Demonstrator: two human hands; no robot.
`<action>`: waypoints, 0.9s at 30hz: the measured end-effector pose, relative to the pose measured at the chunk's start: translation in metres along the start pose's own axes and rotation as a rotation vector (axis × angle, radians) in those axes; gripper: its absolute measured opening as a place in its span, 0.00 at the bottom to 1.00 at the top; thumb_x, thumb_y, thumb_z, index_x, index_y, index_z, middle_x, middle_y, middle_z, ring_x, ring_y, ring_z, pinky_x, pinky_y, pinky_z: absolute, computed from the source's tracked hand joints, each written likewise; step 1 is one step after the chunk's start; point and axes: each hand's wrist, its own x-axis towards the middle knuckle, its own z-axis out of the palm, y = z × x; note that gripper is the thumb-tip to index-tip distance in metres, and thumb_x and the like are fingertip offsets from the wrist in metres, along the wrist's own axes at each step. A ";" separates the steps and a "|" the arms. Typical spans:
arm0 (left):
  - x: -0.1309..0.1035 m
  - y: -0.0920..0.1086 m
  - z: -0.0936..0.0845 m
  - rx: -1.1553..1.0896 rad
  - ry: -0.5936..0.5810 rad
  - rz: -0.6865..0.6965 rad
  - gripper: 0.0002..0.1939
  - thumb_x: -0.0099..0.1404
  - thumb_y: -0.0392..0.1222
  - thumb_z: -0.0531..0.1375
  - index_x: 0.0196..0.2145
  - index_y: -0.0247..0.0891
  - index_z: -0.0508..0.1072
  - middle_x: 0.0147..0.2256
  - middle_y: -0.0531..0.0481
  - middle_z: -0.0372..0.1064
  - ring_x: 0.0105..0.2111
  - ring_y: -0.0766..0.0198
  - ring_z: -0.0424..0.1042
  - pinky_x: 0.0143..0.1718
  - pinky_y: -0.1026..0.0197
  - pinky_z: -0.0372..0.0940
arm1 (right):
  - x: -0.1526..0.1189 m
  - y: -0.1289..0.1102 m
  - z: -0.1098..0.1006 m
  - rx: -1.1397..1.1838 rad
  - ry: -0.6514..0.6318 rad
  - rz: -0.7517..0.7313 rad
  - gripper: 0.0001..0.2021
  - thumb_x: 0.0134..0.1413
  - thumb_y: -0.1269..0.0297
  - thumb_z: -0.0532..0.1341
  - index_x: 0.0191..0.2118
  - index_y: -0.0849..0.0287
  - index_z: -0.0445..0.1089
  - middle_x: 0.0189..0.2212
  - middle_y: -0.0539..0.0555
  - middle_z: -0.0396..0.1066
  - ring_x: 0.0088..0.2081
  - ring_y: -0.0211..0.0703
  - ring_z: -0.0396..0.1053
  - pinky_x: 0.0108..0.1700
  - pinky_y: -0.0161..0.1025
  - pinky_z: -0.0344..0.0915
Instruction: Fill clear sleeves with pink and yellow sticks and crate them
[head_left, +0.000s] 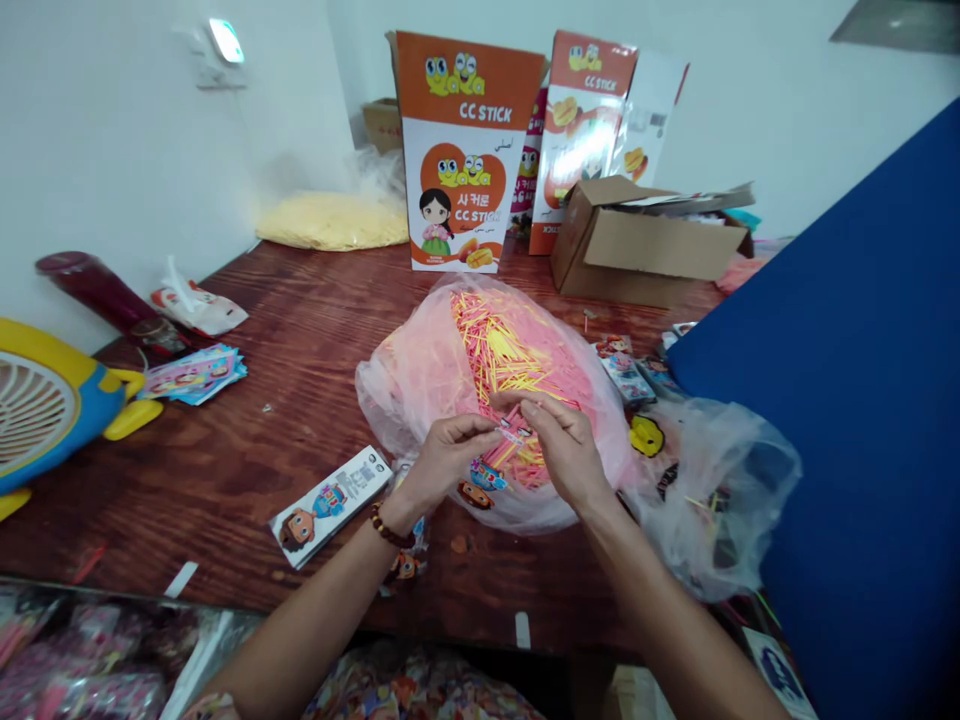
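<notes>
Tabletop (285, 330) of dark red-brown wood filled most of the head view, and a blue panel (862, 400) stood along its right side. Two orange and white cartons (461, 150) marked CC STICK stood upright at the far edge, with an open brown cardboard box (645, 245) just beside them on the right. A yellow and blue fan (45, 410) lay at the left edge, near a small stack of printed cards (195, 372).

At the middle of the table sat a clear plastic bag (427, 370) heaped with thin pink and yellow sticks (510, 350). A second, slacker clear bag (720, 490) lay to its right, touching it. A long card with a cartoon figure (330, 505) lay flat just left of the hands.

Both hands met over the near side of the stick bag. The left hand (442, 460), with a bead bracelet (390, 530) at the wrist, pinched one end of a small pink piece (512, 434) between thumb and fingertips. The right hand (566, 450) pinched the other end, its fingers curled. Whether the piece was a stick or a wrapper could not be told.
</notes>
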 end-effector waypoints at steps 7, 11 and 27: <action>-0.001 -0.003 -0.005 -0.194 0.010 -0.019 0.12 0.55 0.47 0.70 0.34 0.37 0.82 0.33 0.51 0.78 0.33 0.67 0.71 0.40 0.64 0.65 | 0.009 -0.012 0.000 0.232 0.012 0.015 0.12 0.60 0.55 0.61 0.42 0.54 0.78 0.41 0.54 0.79 0.45 0.47 0.74 0.57 0.50 0.64; -0.003 0.002 -0.012 -0.137 0.084 0.074 0.12 0.56 0.49 0.69 0.33 0.37 0.82 0.32 0.50 0.77 0.33 0.65 0.71 0.40 0.62 0.65 | 0.008 -0.021 -0.007 0.450 0.232 -0.096 0.10 0.59 0.53 0.62 0.41 0.50 0.76 0.29 0.49 0.73 0.36 0.42 0.72 0.51 0.48 0.68; -0.008 0.000 -0.014 -0.195 0.068 0.037 0.14 0.54 0.46 0.70 0.38 0.38 0.80 0.37 0.49 0.76 0.37 0.64 0.71 0.45 0.61 0.65 | -0.005 0.018 0.016 -0.095 0.056 0.050 0.14 0.52 0.57 0.64 0.22 0.57 0.66 0.20 0.45 0.53 0.24 0.34 0.50 0.27 0.35 0.51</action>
